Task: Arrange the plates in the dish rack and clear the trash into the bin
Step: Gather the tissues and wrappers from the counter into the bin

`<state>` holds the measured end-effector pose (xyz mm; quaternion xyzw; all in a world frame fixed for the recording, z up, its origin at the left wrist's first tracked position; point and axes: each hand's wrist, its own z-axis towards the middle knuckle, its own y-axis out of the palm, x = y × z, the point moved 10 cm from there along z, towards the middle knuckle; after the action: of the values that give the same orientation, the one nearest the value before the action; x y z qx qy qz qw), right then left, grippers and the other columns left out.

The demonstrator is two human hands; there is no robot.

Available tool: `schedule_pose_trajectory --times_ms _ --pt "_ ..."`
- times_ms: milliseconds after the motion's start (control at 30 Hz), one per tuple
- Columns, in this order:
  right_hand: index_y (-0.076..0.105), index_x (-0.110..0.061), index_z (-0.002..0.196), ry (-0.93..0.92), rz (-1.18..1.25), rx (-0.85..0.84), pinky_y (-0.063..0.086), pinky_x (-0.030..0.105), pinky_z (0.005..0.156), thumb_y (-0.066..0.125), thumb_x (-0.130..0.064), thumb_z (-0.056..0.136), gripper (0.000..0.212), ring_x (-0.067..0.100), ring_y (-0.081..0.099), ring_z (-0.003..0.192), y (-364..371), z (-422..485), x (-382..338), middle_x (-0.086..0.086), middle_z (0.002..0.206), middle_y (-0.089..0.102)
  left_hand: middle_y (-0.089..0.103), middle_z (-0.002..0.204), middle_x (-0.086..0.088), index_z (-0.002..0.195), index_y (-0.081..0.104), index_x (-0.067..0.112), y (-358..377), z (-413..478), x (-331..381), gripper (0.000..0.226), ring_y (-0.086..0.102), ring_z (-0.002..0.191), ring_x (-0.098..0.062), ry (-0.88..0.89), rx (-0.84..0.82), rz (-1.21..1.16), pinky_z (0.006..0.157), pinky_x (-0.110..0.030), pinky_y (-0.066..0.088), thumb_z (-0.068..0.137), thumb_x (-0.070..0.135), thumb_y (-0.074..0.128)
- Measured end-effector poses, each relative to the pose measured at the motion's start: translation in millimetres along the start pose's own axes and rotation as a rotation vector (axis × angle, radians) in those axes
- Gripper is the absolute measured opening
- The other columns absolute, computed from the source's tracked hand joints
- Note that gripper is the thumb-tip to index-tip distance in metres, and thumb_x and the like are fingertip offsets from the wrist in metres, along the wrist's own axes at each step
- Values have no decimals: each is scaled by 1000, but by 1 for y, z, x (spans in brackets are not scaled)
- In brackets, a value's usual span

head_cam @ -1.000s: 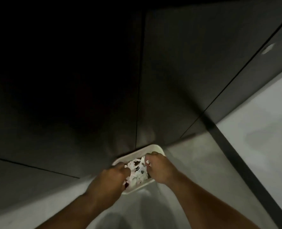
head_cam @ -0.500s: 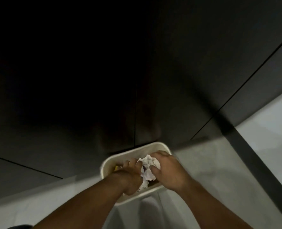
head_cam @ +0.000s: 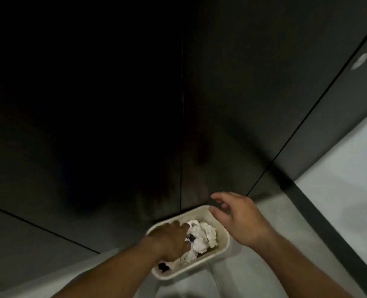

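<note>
A cream rectangular bin [head_cam: 222, 252] stands on the grey floor against dark cabinet doors. Crumpled white paper trash [head_cam: 204, 235] fills it. My left hand [head_cam: 169, 241] reaches down into the bin, its fingers curled onto the paper at the left side; whether it grips the paper I cannot tell. My right hand [head_cam: 236, 216] hovers above the bin's right rim, fingers spread and relaxed, holding nothing. No plates or dish rack are in view.
Dark cabinet doors [head_cam: 242, 104] with vertical seams rise right behind the bin. Grey floor [head_cam: 264, 276] surrounds it, and a lighter floor area [head_cam: 350, 190] lies to the right past a dark strip.
My right hand has let go of the paper and lifted up and right, out of the bin. My left hand has pushed deeper into the paper.
</note>
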<state>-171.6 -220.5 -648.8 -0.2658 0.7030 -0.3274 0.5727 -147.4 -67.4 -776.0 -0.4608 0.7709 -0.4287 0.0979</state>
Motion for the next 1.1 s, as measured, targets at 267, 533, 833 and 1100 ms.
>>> schedule_pose_trajectory --times_ms 267,533,833,1100 --pt "68 -34 94 -95 80 141 54 22 71 66 -30 91 5 -2 63 81 -196 -31 -165 -15 84 67 60 93 7 88 52 25 -261 -213 105 31 60 83 -17 285 420 48 66 -30 42 87 51 35" --pt "64 -42 85 -165 32 13 52 24 68 64 -37 92 9 -3 63 80 -352 -82 -333 -15 84 66 58 89 10 92 62 25 -464 -411 155 34 57 82 -6 383 721 -68 77 -32 49 91 49 40" --pt "62 -39 89 -185 -50 20 52 23 71 64 -35 92 6 4 61 83 -388 -112 -392 -14 94 59 58 83 17 84 57 38 -506 -465 101 11 56 75 1 171 806 -170 66 -21 48 93 38 51" --pt "57 -28 132 -160 -194 -95 47 26 95 59 -36 96 37 5 52 112 -323 -61 -409 -13 126 52 57 94 12 98 63 26 -513 -447 52 17 55 84 -3 140 819 -103 74 -26 50 94 36 51"
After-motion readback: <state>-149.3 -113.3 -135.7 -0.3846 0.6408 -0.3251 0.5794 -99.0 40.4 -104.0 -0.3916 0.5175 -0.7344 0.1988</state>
